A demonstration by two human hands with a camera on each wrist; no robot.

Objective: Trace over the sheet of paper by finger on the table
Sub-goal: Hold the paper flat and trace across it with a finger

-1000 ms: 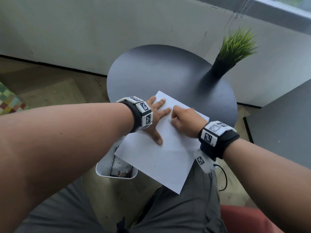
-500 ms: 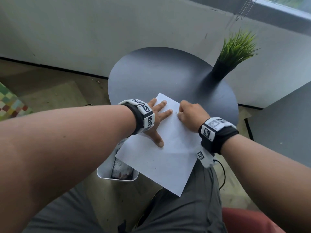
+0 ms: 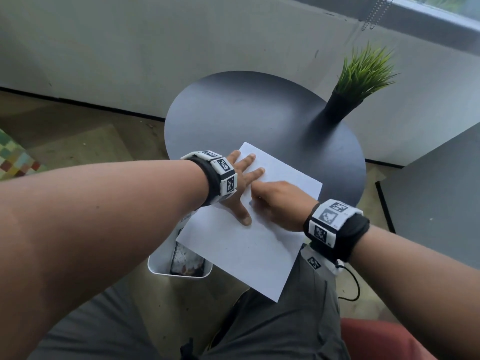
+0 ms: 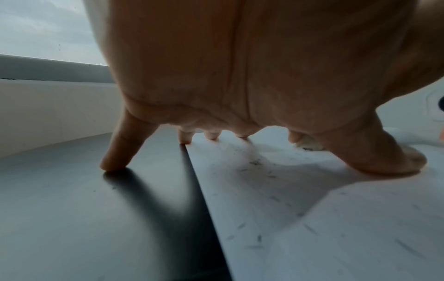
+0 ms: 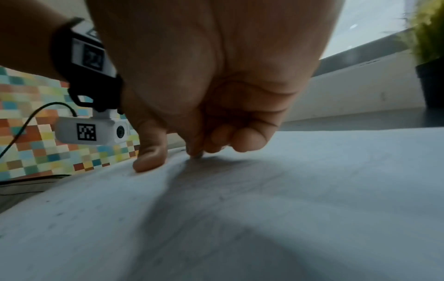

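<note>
White rectangular sheet of paper (image 3: 249, 245) lies on the round dark grey table (image 3: 233, 113), near corner overhanging the edge. Left hand (image 3: 237, 183) splayed flat, pinning it; wristband hides the knuckles. Right hand (image 3: 280, 201) blurred: index tip on paper, other fingers curled under.

Bare forearms, black wristbands (image 3: 342, 233) with white square-coded marker blocks (image 3: 223, 172), thin black cable (image 3: 354, 284), grey trousers (image 3: 285, 326)

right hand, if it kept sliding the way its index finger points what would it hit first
Probably the left hand. The right hand points its index finger across the sheet of paper toward the left hand's palm and spread fingers, with little bare paper between; the exact gap is unclear.
</note>
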